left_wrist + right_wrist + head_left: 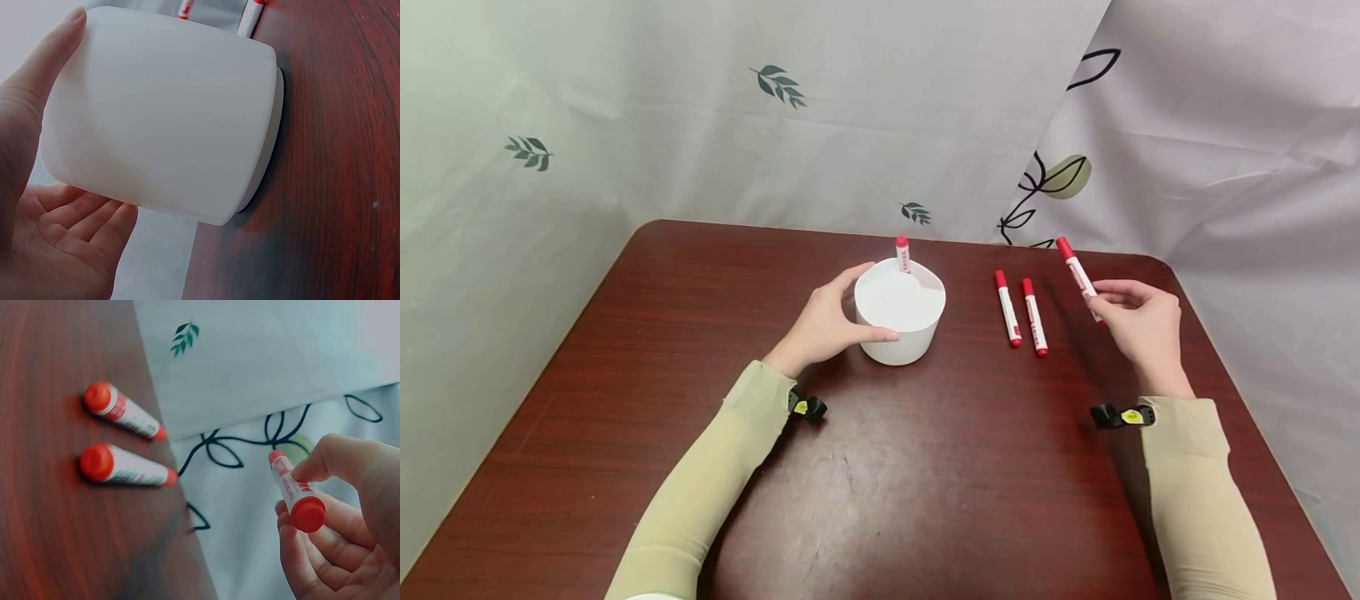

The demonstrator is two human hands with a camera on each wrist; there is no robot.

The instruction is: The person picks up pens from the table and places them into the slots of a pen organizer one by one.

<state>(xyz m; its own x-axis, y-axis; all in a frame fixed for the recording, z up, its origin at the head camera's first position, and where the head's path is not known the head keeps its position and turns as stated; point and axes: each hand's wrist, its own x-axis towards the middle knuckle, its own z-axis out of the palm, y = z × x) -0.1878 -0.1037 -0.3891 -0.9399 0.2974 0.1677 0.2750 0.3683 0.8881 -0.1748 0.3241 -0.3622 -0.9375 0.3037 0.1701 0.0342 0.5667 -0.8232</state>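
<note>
A white round container stands on the table, and my left hand grips its near left side, thumb across the front and fingers behind. In the left wrist view the container's smooth wall fills the middle. One red-capped marker leans up out of its far rim. My right hand pinches another red-and-white marker between thumb and fingers, lifted above the table with its red cap pointing up and away. The right wrist view shows this marker's red end toward the camera.
Two more red-capped markers, one on the left and one on the right, lie side by side on the dark wooden table between container and right hand. A leaf-printed white curtain hangs behind the table's back edge.
</note>
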